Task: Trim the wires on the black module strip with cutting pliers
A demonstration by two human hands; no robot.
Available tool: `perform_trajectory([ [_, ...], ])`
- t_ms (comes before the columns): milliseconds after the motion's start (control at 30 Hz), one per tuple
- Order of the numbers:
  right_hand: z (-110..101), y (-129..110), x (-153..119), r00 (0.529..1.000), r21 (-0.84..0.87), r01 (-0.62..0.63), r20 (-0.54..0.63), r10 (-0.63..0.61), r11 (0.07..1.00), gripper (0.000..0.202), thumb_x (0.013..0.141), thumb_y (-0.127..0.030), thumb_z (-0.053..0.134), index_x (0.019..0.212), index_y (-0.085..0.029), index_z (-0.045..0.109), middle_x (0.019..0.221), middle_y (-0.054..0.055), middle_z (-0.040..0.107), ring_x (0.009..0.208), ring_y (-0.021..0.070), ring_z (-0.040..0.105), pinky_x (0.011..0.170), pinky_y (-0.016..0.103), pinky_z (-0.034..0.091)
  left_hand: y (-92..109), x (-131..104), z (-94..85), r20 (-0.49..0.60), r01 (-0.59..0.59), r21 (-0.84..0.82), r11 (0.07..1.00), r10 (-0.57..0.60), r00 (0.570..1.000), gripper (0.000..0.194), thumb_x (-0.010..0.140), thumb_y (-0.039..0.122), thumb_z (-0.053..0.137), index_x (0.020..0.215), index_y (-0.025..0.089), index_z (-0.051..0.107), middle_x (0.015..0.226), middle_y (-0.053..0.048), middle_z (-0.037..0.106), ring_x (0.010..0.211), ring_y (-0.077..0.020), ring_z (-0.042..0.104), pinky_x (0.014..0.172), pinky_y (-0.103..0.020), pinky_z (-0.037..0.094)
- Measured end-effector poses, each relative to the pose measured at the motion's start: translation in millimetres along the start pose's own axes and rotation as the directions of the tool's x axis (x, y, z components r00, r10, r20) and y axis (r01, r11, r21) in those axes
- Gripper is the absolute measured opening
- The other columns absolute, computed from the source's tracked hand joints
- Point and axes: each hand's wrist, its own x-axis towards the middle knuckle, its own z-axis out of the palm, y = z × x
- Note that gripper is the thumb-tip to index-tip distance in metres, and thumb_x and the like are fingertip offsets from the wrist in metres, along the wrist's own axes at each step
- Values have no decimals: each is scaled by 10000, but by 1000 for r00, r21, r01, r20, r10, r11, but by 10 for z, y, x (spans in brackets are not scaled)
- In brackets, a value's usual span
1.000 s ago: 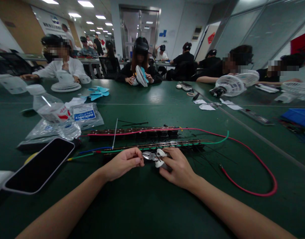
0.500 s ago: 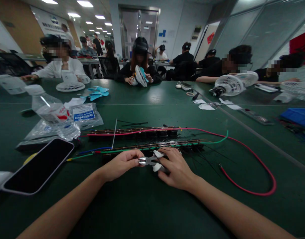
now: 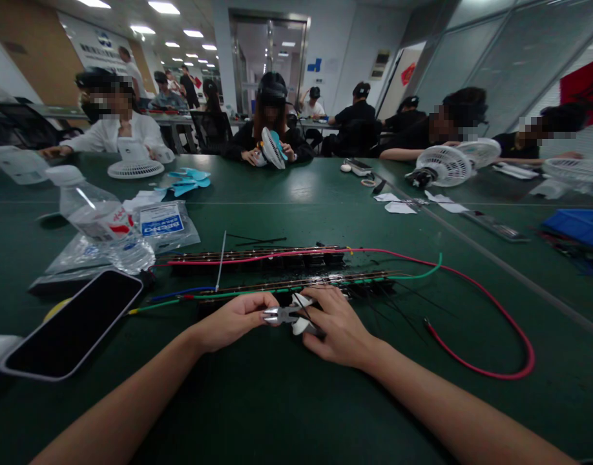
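Observation:
My right hand (image 3: 338, 326) is wrapped round cutting pliers (image 3: 284, 314) with white-and-grey handles. Their jaws point left and meet the fingertips of my left hand (image 3: 243, 320), which is closed in a pinch. Whatever lies between those fingertips is too small to make out. Just behind both hands runs a black terminal strip (image 3: 369, 284) with a green wire (image 3: 422, 274) along it. A second black strip (image 3: 320, 257) lies parallel farther back, with a red wire (image 3: 471, 278) that curls round to the right. A pale cable tie (image 3: 221, 258) sticks up from the near strip.
At left are a phone (image 3: 76, 326), a plastic bottle (image 3: 97, 219) and a plastic bag (image 3: 175, 226). Thin black ties (image 3: 398, 310) lie right of my hands. Across the table, people handle fan parts (image 3: 444, 166); a blue tray (image 3: 575, 226) sits at far right.
The pliers have shifted slightly left, so their jaws sit closer in at my left fingertips. My right hand moved with them; the wires and strips look the same.

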Motion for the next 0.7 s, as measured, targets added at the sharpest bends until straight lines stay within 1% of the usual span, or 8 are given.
perform_trajectory([
  [233, 29, 24, -17, 999, -48, 43, -8, -44, 998, 272, 769, -250, 593, 1018, -153, 647, 1137, 146, 565, 1042, 289, 503, 882, 469, 435, -18, 6, -10, 14, 10, -52, 999, -10, 1000, 152, 874, 293, 620, 895, 142, 611, 880, -32, 547, 855, -169, 477, 815, -298, 365],
  [400, 6, 1, -7, 1000, -23, 6, 13, -6, 1000, 291, 747, -239, 599, 1024, -158, 638, 1118, 132, 551, 985, 270, 504, 841, 449, 442, -26, 5, -13, 13, 4, -72, 997, -3, 1000, 168, 861, 301, 640, 895, 139, 610, 874, -38, 546, 844, -170, 475, 794, -291, 372],
  [700, -14, -9, 2, 1000, -15, -7, 16, 8, 1000, 292, 751, -237, 590, 1031, -165, 633, 1129, 131, 545, 980, 272, 502, 840, 447, 435, -23, 5, -16, -1, 10, -134, 991, -10, 1000, 151, 846, 268, 666, 902, 135, 622, 875, -39, 571, 853, -170, 503, 822, -302, 379],
])
